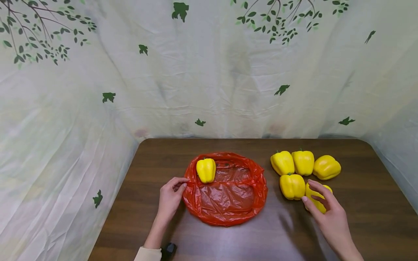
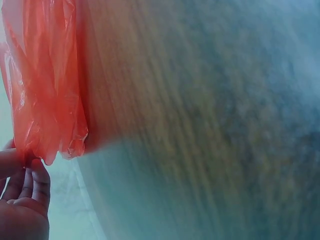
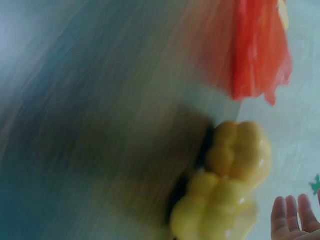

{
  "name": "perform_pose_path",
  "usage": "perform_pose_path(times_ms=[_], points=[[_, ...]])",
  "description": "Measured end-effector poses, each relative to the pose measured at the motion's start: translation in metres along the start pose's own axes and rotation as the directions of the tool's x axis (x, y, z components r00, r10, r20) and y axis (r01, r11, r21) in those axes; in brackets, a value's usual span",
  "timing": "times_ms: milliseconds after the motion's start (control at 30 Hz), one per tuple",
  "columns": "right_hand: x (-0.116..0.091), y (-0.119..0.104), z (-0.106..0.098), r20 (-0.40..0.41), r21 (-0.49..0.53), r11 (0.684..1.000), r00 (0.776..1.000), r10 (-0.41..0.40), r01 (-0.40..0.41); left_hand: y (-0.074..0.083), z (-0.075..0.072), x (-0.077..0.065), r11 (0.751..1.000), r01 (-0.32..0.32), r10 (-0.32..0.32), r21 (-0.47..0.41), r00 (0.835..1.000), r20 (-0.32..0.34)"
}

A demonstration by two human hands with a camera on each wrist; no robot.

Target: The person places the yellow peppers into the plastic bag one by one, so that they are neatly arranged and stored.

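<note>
A red plastic bag [image 1: 225, 218] lies spread on the table with its mouth facing up and its rim rolled outward. One yellow bell pepper [image 1: 206, 170] sits inside its far left part. My left hand [image 1: 169, 199] pinches the bag's left rim between thumb and fingers, seen also in the left wrist view at the edge of the red film [image 2: 50, 90]. Over the nearest loose pepper [image 1: 311, 191] hovers my right hand [image 1: 334, 219], thumb and fingers spread around it. In the right wrist view its fingers [image 3: 292, 212] stand apart from the yellow peppers [image 3: 215, 210].
Several more yellow peppers [image 1: 292, 186] stand grouped on the right half of the brown wooden table [image 1: 156, 156]. A pale curtain [image 1: 212, 72] with leaf prints hangs behind and beside the table. Something small and black [image 1: 168, 250] shows by the left sleeve.
</note>
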State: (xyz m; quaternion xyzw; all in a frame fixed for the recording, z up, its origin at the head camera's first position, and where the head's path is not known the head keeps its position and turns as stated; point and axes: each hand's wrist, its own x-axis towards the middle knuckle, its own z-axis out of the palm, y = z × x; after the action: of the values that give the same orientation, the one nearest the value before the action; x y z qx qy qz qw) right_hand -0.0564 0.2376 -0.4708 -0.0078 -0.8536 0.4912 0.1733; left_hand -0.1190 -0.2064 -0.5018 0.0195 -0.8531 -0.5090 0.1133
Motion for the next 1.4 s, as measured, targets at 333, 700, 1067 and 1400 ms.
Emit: perform_pose_path(times_ms=[333, 700, 1067, 1400], points=[[0.007, 0.018, -0.025, -0.059, -0.066, 0.996, 0.996, -0.064, 0.060, 0.001, 0.002, 0.001, 0.999, -0.031, 0.031, 0.023, 0.999, -0.011], [0.015, 0.046, -0.038, -0.008, -0.175, 0.982, 0.997, -0.071, 0.069, 0.000, -0.001, 0.002, 0.999, -0.036, 0.035, 0.036, 0.999, 0.031], [0.019, 0.056, -0.039, 0.189, -0.216, 0.974, 0.976, 0.112, -0.070, 0.001, 0.000, 0.002, 1.000, -0.002, 0.001, 0.027, 0.999, 0.034], [0.018, 0.060, -0.038, 0.234, -0.237, 0.949, 0.935, 0.265, -0.209, -0.002, 0.002, 0.002, 1.000, -0.006, 0.006, 0.014, 1.000, 0.006]])
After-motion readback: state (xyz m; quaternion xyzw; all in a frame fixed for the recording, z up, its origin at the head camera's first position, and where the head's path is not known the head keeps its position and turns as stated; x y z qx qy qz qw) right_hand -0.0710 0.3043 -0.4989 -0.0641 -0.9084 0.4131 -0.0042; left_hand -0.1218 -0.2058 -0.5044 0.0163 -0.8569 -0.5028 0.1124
